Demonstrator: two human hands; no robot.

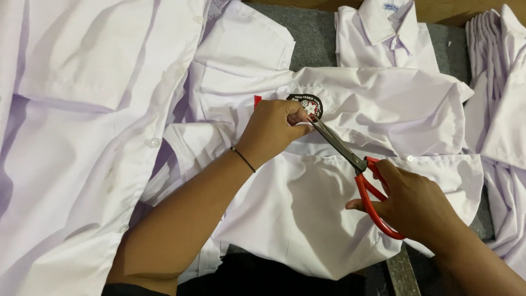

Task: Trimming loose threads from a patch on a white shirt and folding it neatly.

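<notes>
My right hand (413,200) grips red-handled scissors (350,159), their steel blades pointing up-left with the tips at a dark embroidered badge (307,104) on a white shirt (383,109). My left hand (271,129), with a thin black band at the wrist, pinches the shirt cloth right beside the badge. A small red tag (257,101) sticks out by my left knuckles. The blade tips touch the badge's edge; part of the badge is hidden under my fingers.
White shirts cover the grey work surface (315,38): a large spread shirt (82,137) with buttons at left, a folded collared shirt (386,38) at top, a stack of folded shirts (498,82) at right. Dark cloth (263,277) lies at the bottom.
</notes>
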